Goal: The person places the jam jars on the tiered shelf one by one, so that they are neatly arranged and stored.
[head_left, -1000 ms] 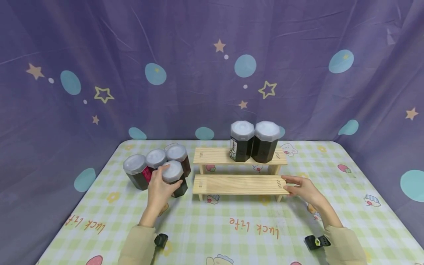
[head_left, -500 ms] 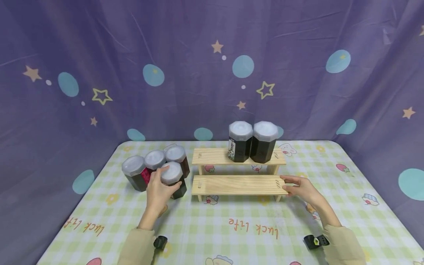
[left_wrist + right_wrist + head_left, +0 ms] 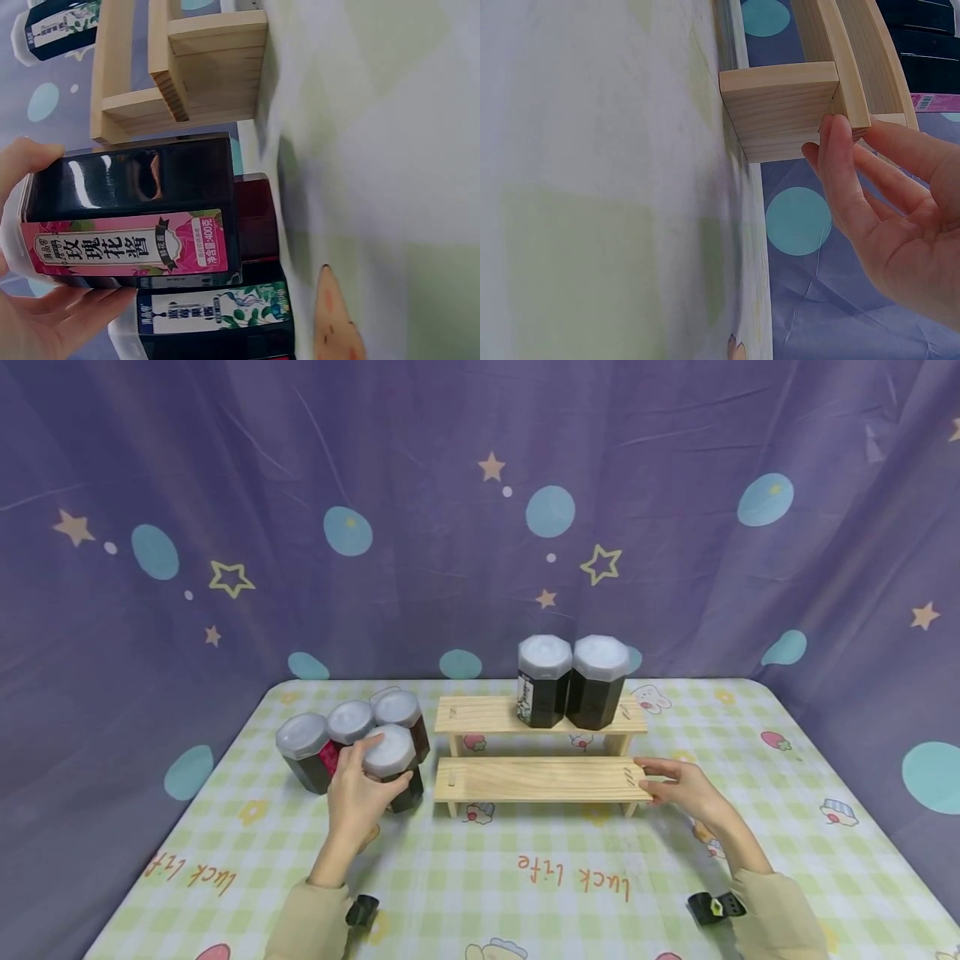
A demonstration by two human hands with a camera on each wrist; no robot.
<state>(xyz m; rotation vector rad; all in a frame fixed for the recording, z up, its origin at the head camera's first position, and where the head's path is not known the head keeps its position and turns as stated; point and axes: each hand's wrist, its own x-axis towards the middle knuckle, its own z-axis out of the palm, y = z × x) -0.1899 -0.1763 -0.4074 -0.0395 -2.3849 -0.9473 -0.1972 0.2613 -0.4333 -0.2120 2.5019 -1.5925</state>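
Observation:
My left hand (image 3: 356,797) grips a dark octagonal jar of jam (image 3: 131,217) near its white lid, thumb on one side and fingers on the other. A pink label with Chinese writing shows on it in the left wrist view, where its base looks slightly raised off the cloth. Three more lidded jars stand close around it, among them a jar with a red label (image 3: 309,752) and a jar with a blue-and-white label (image 3: 217,311). My right hand (image 3: 686,789) pinches the right end of the lower board of a two-step wooden rack (image 3: 525,778).
Two dark jars stand side by side on the upper board; the left jar (image 3: 543,685) has a white label, and the right jar (image 3: 597,685) touches or nearly touches it. A checked tablecloth (image 3: 465,893) covers the table. Behind hangs a purple curtain (image 3: 420,577).
The head view has shifted a little. In the last half second the held jar has moved very slightly and seems to rise a little. My right hand keeps its hold on the rack.

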